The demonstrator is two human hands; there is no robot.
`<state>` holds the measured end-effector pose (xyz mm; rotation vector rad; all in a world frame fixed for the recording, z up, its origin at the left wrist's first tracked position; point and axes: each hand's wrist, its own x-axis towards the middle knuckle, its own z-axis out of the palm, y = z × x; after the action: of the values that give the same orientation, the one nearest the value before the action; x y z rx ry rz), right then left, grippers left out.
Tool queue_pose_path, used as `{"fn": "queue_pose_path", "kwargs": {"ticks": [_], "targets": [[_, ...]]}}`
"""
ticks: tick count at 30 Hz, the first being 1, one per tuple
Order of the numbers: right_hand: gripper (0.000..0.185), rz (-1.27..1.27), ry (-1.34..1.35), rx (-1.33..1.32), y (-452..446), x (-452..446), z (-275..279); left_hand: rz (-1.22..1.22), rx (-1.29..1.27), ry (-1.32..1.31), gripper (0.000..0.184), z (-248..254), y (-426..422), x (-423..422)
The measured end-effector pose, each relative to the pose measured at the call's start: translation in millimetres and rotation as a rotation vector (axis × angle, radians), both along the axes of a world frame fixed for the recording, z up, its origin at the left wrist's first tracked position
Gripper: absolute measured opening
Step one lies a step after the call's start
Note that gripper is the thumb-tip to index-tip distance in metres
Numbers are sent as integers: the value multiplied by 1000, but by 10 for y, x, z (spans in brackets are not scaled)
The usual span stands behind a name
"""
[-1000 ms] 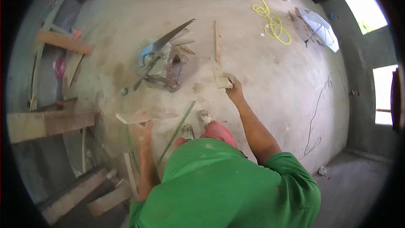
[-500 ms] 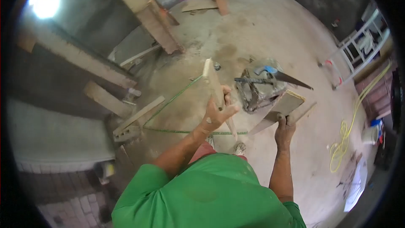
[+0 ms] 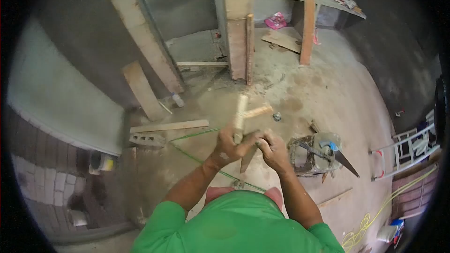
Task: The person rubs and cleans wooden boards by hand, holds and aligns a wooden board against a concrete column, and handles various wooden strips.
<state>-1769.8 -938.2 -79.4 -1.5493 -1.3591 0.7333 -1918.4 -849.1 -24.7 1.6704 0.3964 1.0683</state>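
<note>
In front of my body, my left hand point(image 3: 227, 149) is closed around a narrow length of wood point(image 3: 240, 115) that stands up from the fist. My right hand point(image 3: 274, 152) is beside it, fingers curled in, at the edge of a second board point(image 3: 258, 111) whose pale edge shows just behind the first piece. The hands nearly touch and hide where the two pieces meet. To the right, a handsaw point(image 3: 346, 161) with a blue handle lies across a cement-caked container point(image 3: 302, 157).
A green cord or hose point(image 3: 187, 159) runs over the floor near my feet. Left are a loose plank point(image 3: 168, 125) and a hollow block point(image 3: 146, 140). A ladder point(image 3: 405, 147) and yellow cable point(image 3: 365, 227) lie right. A wooden post point(image 3: 307, 28) stands farther off.
My right hand has come left with its board, up against my left hand and its wood. My view has turned, so the container and saw appear lower and farther right.
</note>
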Motion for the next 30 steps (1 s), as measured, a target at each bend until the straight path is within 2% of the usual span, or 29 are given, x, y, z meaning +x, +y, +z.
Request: {"fn": "queue_pose_path", "kwargs": {"ticks": [2, 3, 5, 6, 7, 8, 10, 12, 14, 16, 17, 19, 22, 24, 27, 30], "targets": [[56, -8, 85, 37, 429, -238, -9, 289, 177, 141, 32, 54, 295, -259], [56, -2, 86, 37, 594, -305, -133, 458, 252, 209, 29, 27, 457, -361], [84, 159, 26, 130, 947, -373, -528, 746, 485, 197, 28, -60, 850, -591], [84, 161, 17, 132, 1083, -405, -669, 741, 383, 29, 30, 112, 1000, -646], [86, 158, -100, 112, 1203, -436, -804, 733, 280, -137, 32, 276, 1148, -719], [87, 155, -215, 91, 1337, -427, -930, 904, 661, 51, 32, 236, 1392, -954], [86, 138, -247, 111, 1664, -348, -1170, 1060, 1039, 259, 33, 329, 1664, -951], [84, 128, -272, 135, 1965, -174, -1251, 839, 167, -469, 43, 761, 1744, -559], [83, 150, -91, 31, 2352, 42, -1280, 925, 191, -370, 45, 658, 2120, -447], [81, 122, -130, 135, 2677, 417, -1261, 898, -11, -564, 50, 517, 2625, -278], [80, 75, -174, 243, 2827, 669, -1239, 843, 38, -673, 39, 599, 2842, -98], [78, 2, -267, 244, 3142, 1239, -1281, 602, -8, -631, 26, 450, 3401, -144], [76, -57, -284, 171, 3562, 2003, -1115, 700, -30, -417, 24, 378, 4109, 96], [74, -60, -257, 178, 3764, 2358, -1114, 725, -63, -405, 22, 359, 4346, 299], [71, 4, -212, 31, 4064, 2605, -1070, 769, -162, -405, 24, 177, 4608, 545], [72, 51, -150, -37, 4427, 2647, -1065, 826, -91, -279, 26, -28, 5106, 687]]}}
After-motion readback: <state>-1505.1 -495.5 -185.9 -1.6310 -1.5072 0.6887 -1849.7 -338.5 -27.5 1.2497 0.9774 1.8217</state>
